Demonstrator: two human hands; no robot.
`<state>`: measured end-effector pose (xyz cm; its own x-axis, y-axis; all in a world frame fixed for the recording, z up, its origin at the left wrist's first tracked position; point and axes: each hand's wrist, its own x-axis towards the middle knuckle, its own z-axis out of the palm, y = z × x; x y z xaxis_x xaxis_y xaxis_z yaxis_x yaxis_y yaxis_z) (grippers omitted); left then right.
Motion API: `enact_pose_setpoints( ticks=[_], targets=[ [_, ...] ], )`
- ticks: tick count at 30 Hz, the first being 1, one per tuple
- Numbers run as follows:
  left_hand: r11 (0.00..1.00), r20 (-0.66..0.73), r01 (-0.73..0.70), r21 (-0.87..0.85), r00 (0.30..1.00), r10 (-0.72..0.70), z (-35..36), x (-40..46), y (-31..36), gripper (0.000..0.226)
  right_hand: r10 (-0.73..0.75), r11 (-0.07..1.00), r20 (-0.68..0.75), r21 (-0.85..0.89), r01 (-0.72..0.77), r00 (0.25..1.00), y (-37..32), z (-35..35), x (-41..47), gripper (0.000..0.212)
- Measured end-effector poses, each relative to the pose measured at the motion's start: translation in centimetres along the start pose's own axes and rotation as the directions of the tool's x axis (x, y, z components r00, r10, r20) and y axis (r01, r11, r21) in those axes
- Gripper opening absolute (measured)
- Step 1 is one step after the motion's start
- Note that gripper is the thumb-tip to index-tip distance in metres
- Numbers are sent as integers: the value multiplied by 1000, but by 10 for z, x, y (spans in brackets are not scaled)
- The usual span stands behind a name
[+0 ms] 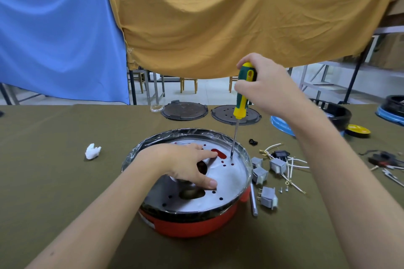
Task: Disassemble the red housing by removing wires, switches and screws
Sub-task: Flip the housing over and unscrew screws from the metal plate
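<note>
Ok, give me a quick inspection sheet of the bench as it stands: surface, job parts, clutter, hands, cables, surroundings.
Surface: olive cloth covers the table.
Job's things: red housing with silver plate on top; grey switches and two small screws lie to its right.
Clutter: white wad, two dark round lids, metal rod.
Hands: left hand rests on the plate; right hand grips the screwdriver, tip on the plate.
Cables: loose white wires beside the switches.
Surroundings: blue cloth and mustard cloth hang behind.

A crumpled white tissue (92, 151) lay on the olive tablecloth (54, 137). Two dark round lids (184, 110) sat at the far edge, beneath hanging blue (59, 39) and mustard cloths (229, 17).
</note>
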<state>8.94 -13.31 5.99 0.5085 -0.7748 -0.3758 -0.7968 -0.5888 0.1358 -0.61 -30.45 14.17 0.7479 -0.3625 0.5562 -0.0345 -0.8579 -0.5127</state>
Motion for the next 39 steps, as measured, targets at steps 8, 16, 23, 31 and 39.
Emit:
enact_pose_setpoints(
  ticks=[8, 16, 23, 31, 39],
  targets=[
    [1000, 0, -4, 3, 1000, 4, 0, 1, 0, 89, -37, 981, -183, -192, 2, 982, 0, 14, -1, 51],
    [1000, 1, 5, -2, 1000, -5, 0, 0, 1, 88, 21, 982, 81, 188, -36, 996, 0, -3, -1, 34],
    [1000, -2, -3, 1, 1000, 3, 0, 0, -1, 88, -19, 992, -175, -126, -3, 984, 2, 13, -4, 49],
    [1000, 13, 2, -4, 1000, -2, -1, 1, -1, 89, 45, 951, 56, 302, -60, 997, 5, 8, -1, 37],
    [1000, 8, 5, 5, 1000, -5, -1, 0, 0, 89, -48, 995, -260, -98, 24, 965, 1, 27, -4, 50]
  ],
)
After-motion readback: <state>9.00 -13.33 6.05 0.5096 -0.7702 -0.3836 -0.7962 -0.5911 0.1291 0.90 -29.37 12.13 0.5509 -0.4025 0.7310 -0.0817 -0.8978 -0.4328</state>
